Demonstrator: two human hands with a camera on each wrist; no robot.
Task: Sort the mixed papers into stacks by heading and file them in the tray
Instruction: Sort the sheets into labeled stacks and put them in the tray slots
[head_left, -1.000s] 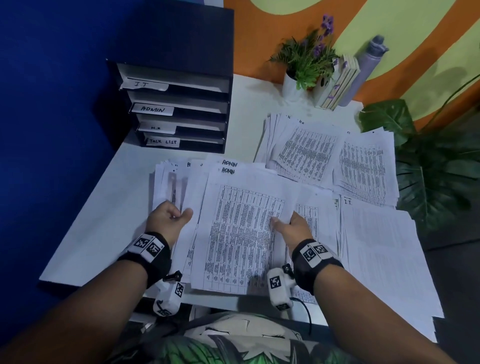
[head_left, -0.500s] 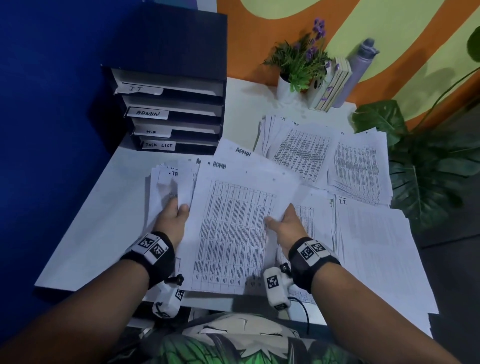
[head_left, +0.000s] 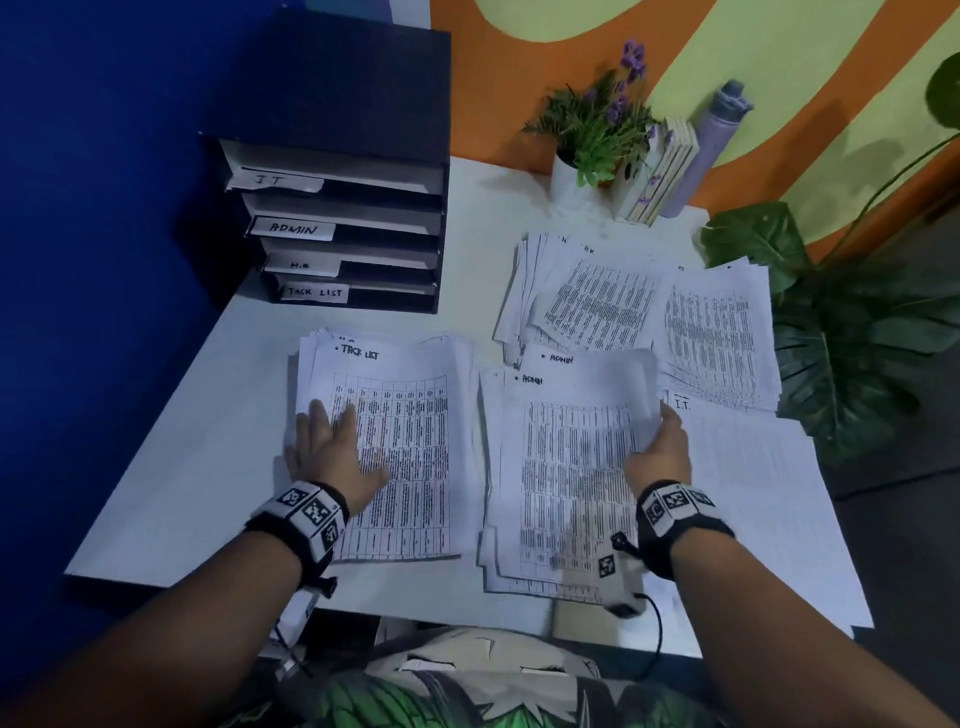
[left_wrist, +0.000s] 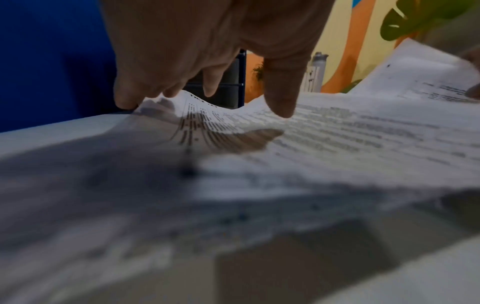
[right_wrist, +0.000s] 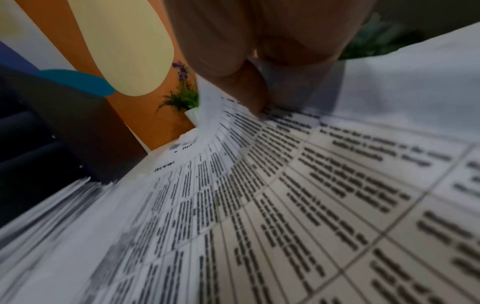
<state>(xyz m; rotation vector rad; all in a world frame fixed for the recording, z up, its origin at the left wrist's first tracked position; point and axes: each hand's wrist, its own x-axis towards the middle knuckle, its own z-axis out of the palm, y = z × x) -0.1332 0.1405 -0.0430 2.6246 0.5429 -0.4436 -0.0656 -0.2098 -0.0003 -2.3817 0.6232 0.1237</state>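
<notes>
A: Right hand (head_left: 658, 451) has the thumb on top of the ADMIN stack (head_left: 566, 467); the fingers are tucked under the sheets, out of sight.

B: And its wrist view is smeared, with table text unreadable right up by the thumb (right_wrist: 255, 92).

A: Left hand (head_left: 332, 452) covers the near-left part of the TASK LIST stack (head_left: 400, 447). The print beneath it is hidden.

B: The left wrist view is blurred in front, sharp only near the fingertips (left_wrist: 281, 105).

A: Beyond the right hand, the far stack (head_left: 597, 301) has its heading mostly covered; I can't read it.

B: The tray (head_left: 343, 208), beyond the left hand, has dark slots whose contents I can't tell.

A: The bench (head_left: 208, 467) corner nearest the left wrist is hidden behind the forearm.
</notes>
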